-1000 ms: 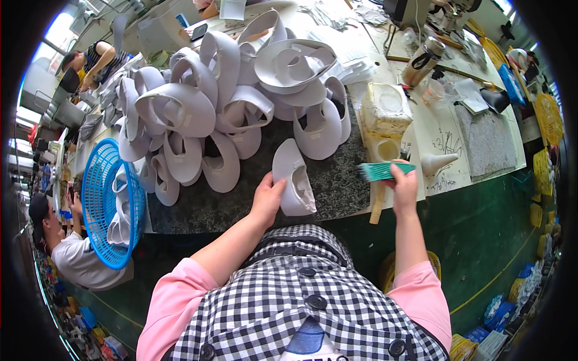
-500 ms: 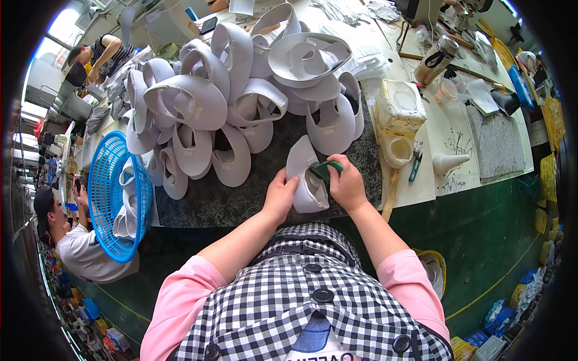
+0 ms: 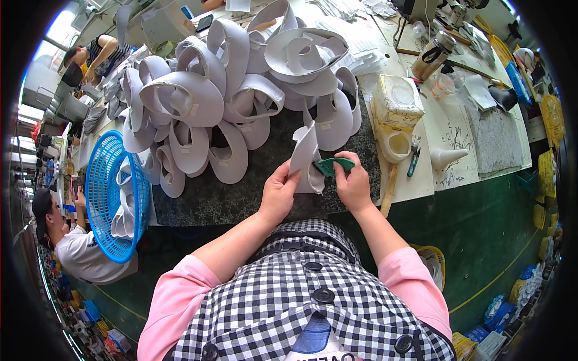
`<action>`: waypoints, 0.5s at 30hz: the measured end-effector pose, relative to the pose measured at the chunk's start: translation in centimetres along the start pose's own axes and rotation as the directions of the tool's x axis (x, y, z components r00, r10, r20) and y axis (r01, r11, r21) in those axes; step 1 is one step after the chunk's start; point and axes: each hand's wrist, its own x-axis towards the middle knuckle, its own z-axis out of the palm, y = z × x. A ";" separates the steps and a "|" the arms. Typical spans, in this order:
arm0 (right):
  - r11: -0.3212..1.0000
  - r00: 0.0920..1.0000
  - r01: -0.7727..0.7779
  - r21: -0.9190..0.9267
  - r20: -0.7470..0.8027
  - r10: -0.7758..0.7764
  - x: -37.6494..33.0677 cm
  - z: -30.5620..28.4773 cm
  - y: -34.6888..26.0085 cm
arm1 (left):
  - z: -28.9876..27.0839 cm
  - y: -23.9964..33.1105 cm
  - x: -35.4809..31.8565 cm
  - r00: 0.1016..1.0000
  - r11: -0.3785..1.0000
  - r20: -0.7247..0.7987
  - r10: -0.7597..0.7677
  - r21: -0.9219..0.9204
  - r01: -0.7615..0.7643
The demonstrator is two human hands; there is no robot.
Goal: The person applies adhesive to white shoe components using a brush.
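My left hand [image 3: 279,191] is closed on the edge of a white shoe upper [image 3: 304,151], holding it up and tilted over the dark work mat [image 3: 253,195]. My right hand [image 3: 354,185] pinches a small green hand tool [image 3: 335,165] with a dark end; its exact kind is unclear. That dark end touches the upper's right side, by its opening. Beyond my hands lies a large heap of similar white shoe uppers [image 3: 195,99], with several spread across the back of the mat.
A blue basket [image 3: 96,198] with white pieces stands at the left, beside a seated person [image 3: 84,246]. To the right are a glue-stained white container [image 3: 397,102], a wooden-handled brush [image 3: 390,195], a green cutter [image 3: 413,162], a white funnel-like cone [image 3: 448,157] and a steel flask [image 3: 435,55].
The upper has been turned more upright, its opening now less exposed to view. My right hand has shifted slightly right and down, and the green tool lies flatter.
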 end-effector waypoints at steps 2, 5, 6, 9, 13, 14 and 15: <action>0.999 0.999 0.029 -0.032 0.031 -0.028 -0.3 0.1 0.3 | -0.6 -0.9 -0.3 0.999 0.999 -0.046 -0.003 -0.041 0.001; 0.995 0.997 0.066 -0.078 0.040 -0.063 -1.7 0.2 0.9 | -0.9 -1.6 -1.6 0.993 0.998 -0.099 -0.062 -0.020 0.061; 0.993 0.997 0.079 -0.089 0.017 -0.078 -2.3 0.1 0.9 | -1.0 -1.6 -2.0 0.993 0.998 -0.103 -0.063 -0.021 0.062; 0.995 0.998 0.032 -0.090 0.056 -0.027 -4.1 0.1 0.2 | -1.9 -1.2 -2.6 0.985 0.985 -0.062 -0.160 0.054 0.164; 0.983 0.974 0.161 -0.085 0.177 -0.144 -5.0 0.2 -0.8 | -1.5 1.0 -2.8 0.976 0.972 -0.046 -0.211 0.099 0.215; 0.983 0.974 0.161 -0.087 0.176 -0.144 -5.1 0.3 -1.0 | -1.2 2.0 -2.6 0.968 0.959 -0.035 -0.247 0.133 0.249; 0.970 0.940 0.224 -0.099 0.286 -0.188 -5.3 0.3 -1.2 | -1.0 2.7 -2.2 0.974 0.949 -0.016 -0.228 0.221 0.226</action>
